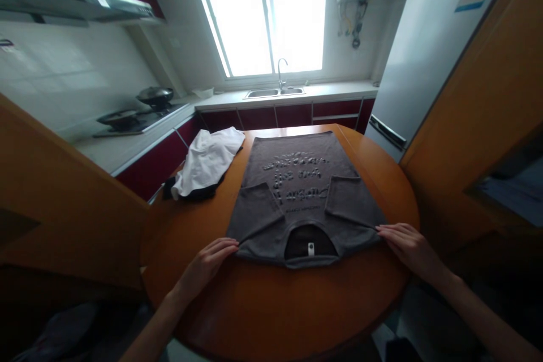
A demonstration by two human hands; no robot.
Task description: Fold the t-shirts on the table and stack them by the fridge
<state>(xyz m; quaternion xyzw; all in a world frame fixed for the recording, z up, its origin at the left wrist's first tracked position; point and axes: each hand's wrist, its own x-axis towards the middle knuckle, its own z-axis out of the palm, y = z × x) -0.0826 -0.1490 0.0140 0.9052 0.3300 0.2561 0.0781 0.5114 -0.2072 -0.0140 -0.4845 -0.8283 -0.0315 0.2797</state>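
Observation:
A dark grey T-shirt [303, 153] lies spread face up on the round wooden table [292, 305], its neckline towards me and its hem at the far side. Both sleeves are folded inward over the chest, which bears printed lettering. A small white label shows inside the collar. At the left shoulder corner, my left hand [212, 257] pinches the cloth between thumb and fingers. My right hand [407, 243] does the same at the right shoulder corner.
White and black garments [207, 161] lie heaped at the table's left far edge. Beyond the table are a counter with a sink [274, 92], a hob with pans [127, 119] on the left, and a fridge [419, 45] on the right.

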